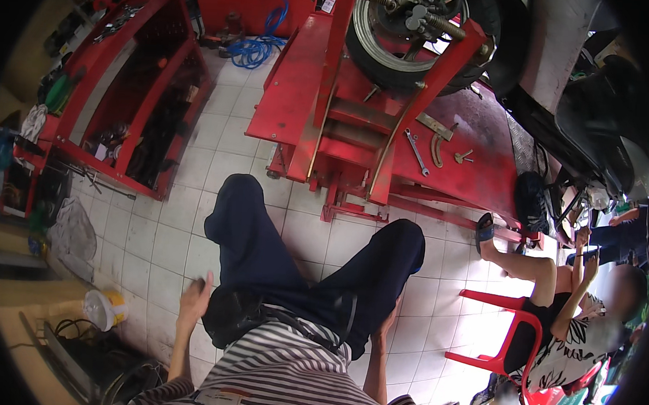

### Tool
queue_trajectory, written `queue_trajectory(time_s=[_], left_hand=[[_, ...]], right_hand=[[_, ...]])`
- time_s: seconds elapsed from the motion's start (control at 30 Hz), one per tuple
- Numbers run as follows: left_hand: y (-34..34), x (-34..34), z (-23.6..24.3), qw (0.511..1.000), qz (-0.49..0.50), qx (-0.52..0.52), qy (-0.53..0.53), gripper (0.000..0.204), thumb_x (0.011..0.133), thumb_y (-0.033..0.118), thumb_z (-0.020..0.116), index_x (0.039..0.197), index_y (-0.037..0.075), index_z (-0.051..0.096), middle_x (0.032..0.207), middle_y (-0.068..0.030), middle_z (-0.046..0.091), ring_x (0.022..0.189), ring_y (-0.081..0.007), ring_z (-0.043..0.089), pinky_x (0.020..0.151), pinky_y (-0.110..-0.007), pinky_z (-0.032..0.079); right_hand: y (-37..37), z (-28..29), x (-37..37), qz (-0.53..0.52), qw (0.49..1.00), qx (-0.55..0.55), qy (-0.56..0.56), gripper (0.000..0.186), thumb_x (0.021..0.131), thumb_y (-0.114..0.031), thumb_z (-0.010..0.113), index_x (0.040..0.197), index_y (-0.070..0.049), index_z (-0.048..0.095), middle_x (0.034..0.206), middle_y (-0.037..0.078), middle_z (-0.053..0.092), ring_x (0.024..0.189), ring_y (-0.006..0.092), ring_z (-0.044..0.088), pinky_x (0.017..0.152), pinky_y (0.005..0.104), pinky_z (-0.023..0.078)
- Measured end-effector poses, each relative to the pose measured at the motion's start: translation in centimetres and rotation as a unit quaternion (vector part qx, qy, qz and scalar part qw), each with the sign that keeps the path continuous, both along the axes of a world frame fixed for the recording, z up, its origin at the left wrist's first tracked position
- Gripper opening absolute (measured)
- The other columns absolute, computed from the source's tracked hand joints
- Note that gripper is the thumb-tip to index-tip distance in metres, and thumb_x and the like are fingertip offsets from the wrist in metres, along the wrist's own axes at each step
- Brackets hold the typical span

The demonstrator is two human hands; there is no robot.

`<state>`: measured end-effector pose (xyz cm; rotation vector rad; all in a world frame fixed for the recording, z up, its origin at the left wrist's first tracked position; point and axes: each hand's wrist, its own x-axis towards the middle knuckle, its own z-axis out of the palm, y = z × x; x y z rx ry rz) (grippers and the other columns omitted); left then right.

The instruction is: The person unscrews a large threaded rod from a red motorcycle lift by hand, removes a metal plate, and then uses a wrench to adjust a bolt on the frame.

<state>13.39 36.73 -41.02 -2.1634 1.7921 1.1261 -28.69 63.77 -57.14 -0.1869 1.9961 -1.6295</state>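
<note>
My left hand is beside my left hip, next to a black waist pouch. Its fingers are partly smeared, and a small dark patch shows by the fingertips. Against the outer side of my right thigh rests my right hand, with most of its fingers hidden by the leg. In front of my knees stands a red lift table carrying a wheel with a black tyre. On its right part lie a combination wrench, a curved metal piece, a flat metal bar and a small metal part.
A red tool cabinet stands at the left, with a blue hose beyond it. At the right a person sits on a red plastic chair; a motorcycle is behind. A white and yellow bucket stands at lower left.
</note>
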Motion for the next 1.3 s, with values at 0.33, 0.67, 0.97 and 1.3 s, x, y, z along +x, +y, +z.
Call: queue_trajectory(time_s=[0.33,0.67,0.97,1.3], left_hand=[[5.8,-3.4,4.1,0.943,-0.065,-0.292,0.149,0.036,0.078,0.039,0.075,0.095,0.01,0.064,0.095,-0.0103,0.059,0.08,-0.0313,0.064,0.068,-0.042,0.051],[3.4,-3.1,4.7,0.923,-0.231,-0.284,0.121,0.036,0.077,0.047,0.074,0.083,0.011,0.074,0.091,-0.0036,0.063,0.072,-0.027,0.066,0.063,-0.039,0.051],[4.6,-2.7,3.4,0.96,-0.07,-0.246,0.115,0.039,0.083,0.042,0.07,0.085,0.005,0.059,0.09,-0.009,0.058,0.086,-0.0284,0.058,0.072,-0.042,0.046],[11.5,3.1,-0.8,0.936,0.073,-0.226,0.26,0.028,0.087,0.024,0.068,0.097,-0.001,0.061,0.092,-0.009,0.059,0.085,-0.0206,0.057,0.076,-0.033,0.045]], right_hand=[[-2.0,6.7,1.5,-0.183,0.981,-0.007,0.061,0.044,0.1,-0.037,0.044,0.122,0.001,0.047,0.117,0.01,0.049,0.106,0.0238,0.051,0.097,0.0369,0.038],[-1.9,7.7,0.5,-0.039,0.999,-0.013,0.026,0.044,0.098,-0.041,0.048,0.125,-0.006,0.048,0.124,0.011,0.051,0.116,0.0232,0.047,0.1,0.0384,0.036],[0.4,3.5,1.6,-0.001,0.988,-0.047,-0.144,0.063,0.102,-0.045,0.032,0.147,-0.001,0.032,0.146,0.014,0.041,0.132,0.0246,0.043,0.11,0.0327,0.032],[5.4,-3.5,0.2,0.118,0.975,0.098,0.158,0.048,0.097,-0.03,0.047,0.133,0.002,0.05,0.125,0.014,0.06,0.113,0.0244,0.058,0.096,0.0349,0.046]])
